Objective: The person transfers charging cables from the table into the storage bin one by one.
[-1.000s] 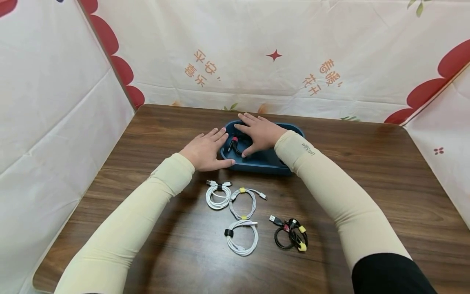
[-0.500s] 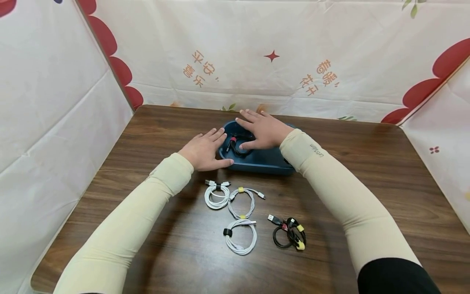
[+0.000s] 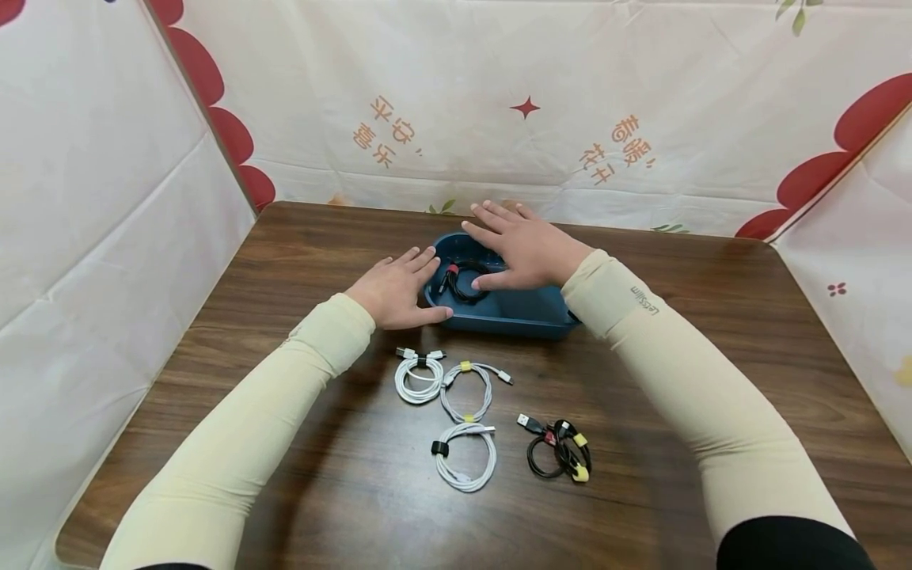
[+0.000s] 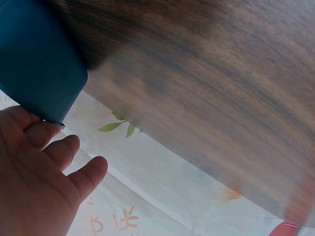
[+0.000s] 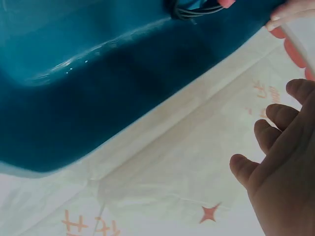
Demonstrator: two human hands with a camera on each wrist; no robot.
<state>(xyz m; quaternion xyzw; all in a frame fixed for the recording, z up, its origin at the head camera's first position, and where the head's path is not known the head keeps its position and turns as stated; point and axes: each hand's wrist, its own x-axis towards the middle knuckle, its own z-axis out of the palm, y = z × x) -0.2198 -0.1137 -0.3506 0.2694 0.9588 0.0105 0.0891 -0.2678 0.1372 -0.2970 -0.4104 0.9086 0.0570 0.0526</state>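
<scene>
A person's two hands worked at one blue tray set toward the far edge of a dark wooden table. The left hand lay flat on the table with fingers straight, its thumb and fingertips against the tray's left end; the left wrist view showed those fingers touching the tray's corner. The right hand hovered open over the tray, fingers spread and grasping nothing, its thumb just above one coiled black cable lying in the tray's left half; whether the thumb actually touched the coil could not be made out. In the right wrist view the same black cable sat at the top edge, inside the tray's blue wall, with the relaxed fingers off to the right.

On the table in front of the tray lay three coiled white cables: one with a black tie, one with yellow ties, and a third nearer the person. Beside them on the right sat a black bundle with yellow and red ties, apparently two coils overlapping. White cloth panels with red shapes enclosed the table on three sides.
</scene>
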